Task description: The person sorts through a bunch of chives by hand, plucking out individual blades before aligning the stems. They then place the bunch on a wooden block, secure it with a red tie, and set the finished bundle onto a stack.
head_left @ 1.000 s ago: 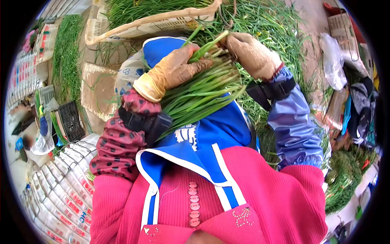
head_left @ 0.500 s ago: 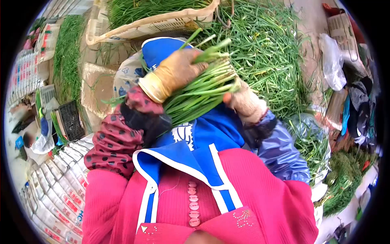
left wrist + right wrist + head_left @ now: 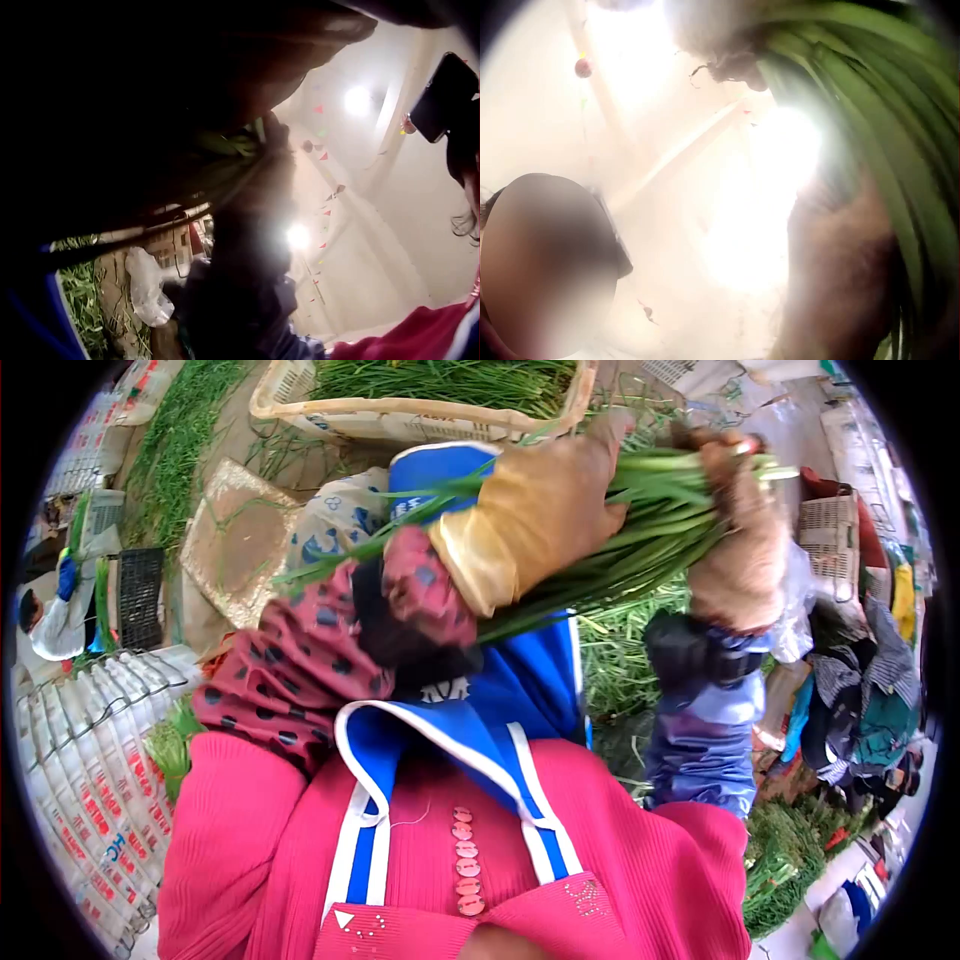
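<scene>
A bunch of long green stalks lies across the lap in the head view, its pale ends to the right. My left hand, in a yellow-brown glove, grips the bunch around its middle. At the pale ends, my right hand, in a soiled knit glove, has its fingers curled round the stalks. Green leaves fill the right side of the right wrist view. The left wrist view is mostly dark, with few leaves showing.
A cream crate full of green stalks stands ahead. Loose greens lie beyond the blue apron. A worn board is at the left, and clothes are piled at the right.
Both hands have moved to the right and the bunch with them. My right hand has risen from below the bunch to its pale ends. The head view has shifted.
</scene>
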Demonstrator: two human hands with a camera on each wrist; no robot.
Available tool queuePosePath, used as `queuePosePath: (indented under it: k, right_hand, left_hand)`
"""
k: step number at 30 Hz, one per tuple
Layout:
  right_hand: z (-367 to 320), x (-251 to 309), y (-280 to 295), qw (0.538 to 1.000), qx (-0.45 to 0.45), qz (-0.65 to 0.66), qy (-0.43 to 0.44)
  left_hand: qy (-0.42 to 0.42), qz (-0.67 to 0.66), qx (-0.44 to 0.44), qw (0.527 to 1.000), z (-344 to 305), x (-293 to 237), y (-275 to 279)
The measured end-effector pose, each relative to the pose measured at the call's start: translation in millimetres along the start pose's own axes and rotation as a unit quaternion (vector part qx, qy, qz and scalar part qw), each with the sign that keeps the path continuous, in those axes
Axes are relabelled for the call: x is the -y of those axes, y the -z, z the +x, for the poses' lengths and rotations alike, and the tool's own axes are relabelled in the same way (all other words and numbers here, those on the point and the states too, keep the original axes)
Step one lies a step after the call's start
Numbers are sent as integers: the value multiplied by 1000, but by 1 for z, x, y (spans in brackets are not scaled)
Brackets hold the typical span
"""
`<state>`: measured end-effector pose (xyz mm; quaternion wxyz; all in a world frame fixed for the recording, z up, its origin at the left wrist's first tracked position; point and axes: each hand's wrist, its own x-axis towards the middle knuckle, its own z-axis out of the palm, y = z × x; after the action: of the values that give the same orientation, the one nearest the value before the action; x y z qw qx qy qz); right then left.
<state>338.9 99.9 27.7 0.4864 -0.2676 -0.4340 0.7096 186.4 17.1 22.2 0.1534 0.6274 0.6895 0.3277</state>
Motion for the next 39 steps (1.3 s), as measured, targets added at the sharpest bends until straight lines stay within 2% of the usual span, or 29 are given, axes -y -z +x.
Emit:
queuePosePath:
  k: [1, 3, 5, 6, 7, 8, 9, 10, 12, 13, 14, 15, 17, 18, 19, 21, 23, 25, 26, 27, 28, 30, 32, 33, 34, 35, 37, 38, 39]
  right_hand:
    - [9, 23, -2, 991, -60, -118, 8]
    - [30, 72, 6, 979, -40, -192, 65]
    - [42, 140, -3, 949, -115, -267, 123]
    - [47, 169, 7, 864, -74, -434, 243]
    - [54, 202, 22, 872, -47, -417, 254]
    - [61, 242, 39, 875, -20, -400, 270]
    - [72, 280, 55, 856, 3, -432, 285]
    - [83, 318, 70, 835, 26, -461, 301]
    - [111, 318, 79, 723, -84, -609, 313]
    - [106, 296, 64, 747, -128, -571, 317]
    - [101, 275, 50, 767, -170, -527, 323]
    - [98, 268, 43, 867, -110, -368, 317]
    - [107, 271, 54, 883, -56, -364, 292]
    - [107, 265, 44, 915, -43, -320, 244]
    - [111, 263, 41, 914, 7, -338, 224]
    - [111, 255, 13, 940, 94, -304, 120]
    - [89, 234, -38, 961, 193, -192, -41]
    - [79, 209, -70, 950, 249, -168, -84]
    - [74, 190, -85, 945, 263, -189, -42]
    - [70, 171, -100, 938, 275, -210, 1]
    - [65, 153, -115, 930, 284, -230, 45]
    - [63, 117, -131, 937, 302, -172, -26]
    - [57, 81, -141, 936, 321, -100, -101]
    - [53, 63, -144, 936, 318, -92, -118]
    - [51, 43, -144, 939, 315, -131, -33]
    - [51, 33, -140, 940, 277, -188, -72]
    - [53, 15, -143, 935, 301, -187, 23]
    - [55, 11, -145, 926, 312, -209, 46]
    - [57, 7, -146, 915, 322, -231, 70]
  left_hand:
    - [-22, -17, -15, 1000, 12, 0, -4]
    - [-49, -22, -26, 998, 39, 2, -11]
    - [-54, -1, -13, 998, 58, 3, -22]
    - [-40, -54, -29, 997, 55, 4, -19]
    - [-50, -68, -17, 996, 57, 28, -29]
    - [-47, -25, -18, 998, 80, 21, -33]
    - [-25, -6, 19, 1000, 59, 70, -46]
    - [14, 27, 69, 997, 58, 85, -48]
    - [-29, 57, 134, 989, 50, 152, -74]
    - [30, 86, 185, 979, 45, 147, -61]
    - [-33, 99, 213, 972, 45, 159, -54]
    - [-23, 88, 223, 971, 49, 145, -34]
    - [-40, 111, 234, 965, 54, 123, 3]
    - [-26, -2, 327, 945, 69, 108, 22]
    - [-9, -112, 409, 905, 88, 90, 40]
    - [-90, -267, 301, 911, 97, 61, 70]
    - [-140, -385, 285, 866, 110, 27, 102]
    - [-222, -458, 253, 822, 120, 7, 118]
    - [-274, -480, 231, 801, 127, -1, 123]
    - [-312, -512, 272, 753, 128, -11, 121]
    - [-280, -540, 188, 771, 109, -14, 125]
    - [-203, -659, 100, 717, 64, -9, 110]
    - [-85, -784, 173, 590, 35, 33, 75]
    - [-50, -787, 173, 589, 22, 41, 74]
    - [-14, -791, 173, 587, 9, 48, 73]
    - [22, -794, 172, 583, -4, 56, 71]
    - [40, -825, 193, 529, -15, 74, 60]
    - [27, -825, 165, 540, -17, 70, 59]
    - [82, -813, 172, 550, -20, 75, 61]
